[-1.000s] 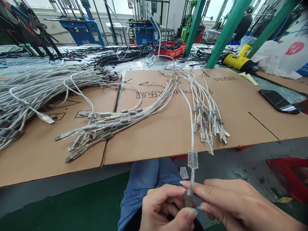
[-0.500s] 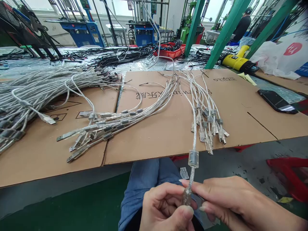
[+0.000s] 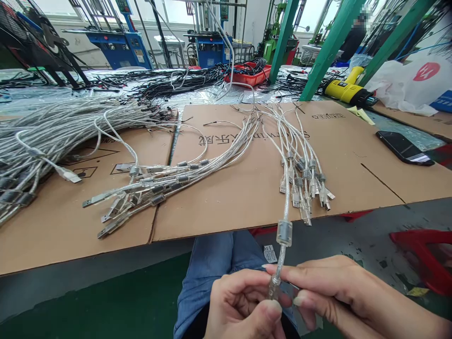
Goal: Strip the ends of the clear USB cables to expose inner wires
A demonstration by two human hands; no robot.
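My left hand (image 3: 243,306) pinches the clear plug end of a USB cable (image 3: 281,261) between thumb and fingers, in front of the table edge. A grey ferrite bead (image 3: 284,233) sits on this cable just above my hands. My right hand (image 3: 335,292) is closed beside the plug, its index fingertip touching the cable. Between its thumb and index finger a sliver of something thin and dark shows, mostly hidden. Close by on the cardboard lie a bunch of clear USB cables (image 3: 300,165) at the right and another bunch (image 3: 183,176) at the left.
A big heap of clear cables (image 3: 70,136) lies on the cardboard (image 3: 219,207) at the left. A phone (image 3: 404,147) and a yellow heat gun (image 3: 344,91) are at the right. Behind are black cables (image 3: 176,82), a red tray (image 3: 256,77) and green posts (image 3: 328,47). A person sits far back.
My right thumb and hand have shifted very slightly beside the plug. The left hand keeps its pinch, and the cables on the cardboard stay where they were.
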